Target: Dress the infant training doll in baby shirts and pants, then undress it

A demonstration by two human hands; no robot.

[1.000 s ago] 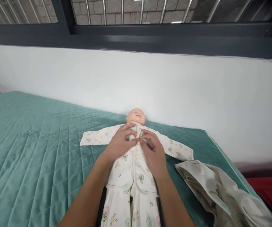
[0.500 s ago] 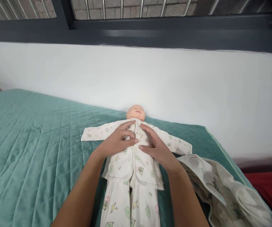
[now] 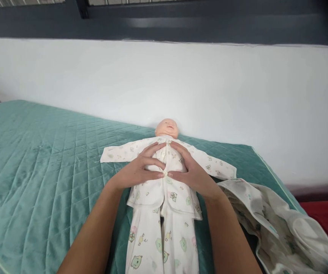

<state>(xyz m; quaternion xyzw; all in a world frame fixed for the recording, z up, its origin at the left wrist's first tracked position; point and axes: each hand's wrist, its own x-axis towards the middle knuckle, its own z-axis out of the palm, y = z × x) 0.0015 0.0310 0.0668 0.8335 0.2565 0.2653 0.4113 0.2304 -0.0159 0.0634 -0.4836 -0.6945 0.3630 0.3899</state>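
Observation:
A baby doll (image 3: 166, 128) lies on its back, its head near the wall, in a white patterned jacket (image 3: 152, 194) and matching trousers (image 3: 146, 239). Both sleeves are spread out sideways. My left hand (image 3: 143, 163) rests on the jacket's left front, fingers apart, thumb tip beside a button (image 3: 165, 173) on the front seam. On the other side of the seam lies my right hand (image 3: 188, 163), its fingers also spread, thumb near the same button. Neither hand grips the cloth.
A green quilted cover (image 3: 44, 163) lies under the doll. Crumpled white patterned cloth (image 3: 283, 228) is at the right. Behind stands a white wall (image 3: 124, 83) below a dark window frame (image 3: 166, 26). Something red (image 3: 326, 217) shows at the right edge.
The view has tilted down slightly. My thumbs have moved closer together at the button, and my hands lie flatter on the jacket.

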